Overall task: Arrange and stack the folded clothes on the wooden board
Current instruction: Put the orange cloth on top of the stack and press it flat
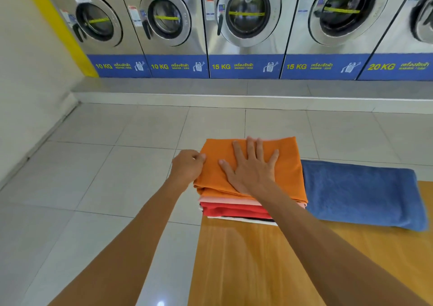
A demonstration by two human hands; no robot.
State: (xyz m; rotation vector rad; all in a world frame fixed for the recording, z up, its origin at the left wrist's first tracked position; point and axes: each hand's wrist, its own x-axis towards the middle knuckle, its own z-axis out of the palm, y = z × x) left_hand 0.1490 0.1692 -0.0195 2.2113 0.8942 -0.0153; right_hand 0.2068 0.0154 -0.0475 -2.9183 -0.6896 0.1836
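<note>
A stack of folded clothes sits at the far left corner of the wooden board (246,259). An orange cloth (288,165) lies on top, with pink, red (229,209), black and white layers under it. My right hand (250,167) rests flat on the orange cloth, fingers spread. My left hand (187,165) is curled against the stack's left edge, fingertips pinching the orange cloth's side. A folded blue towel (360,193) lies on the board just right of the stack, touching it.
The board's left edge runs along pale floor tiles (105,177). A row of steel washing machines (246,24) on a raised grey step (234,90) fills the back. A cream wall (28,83) stands at the left.
</note>
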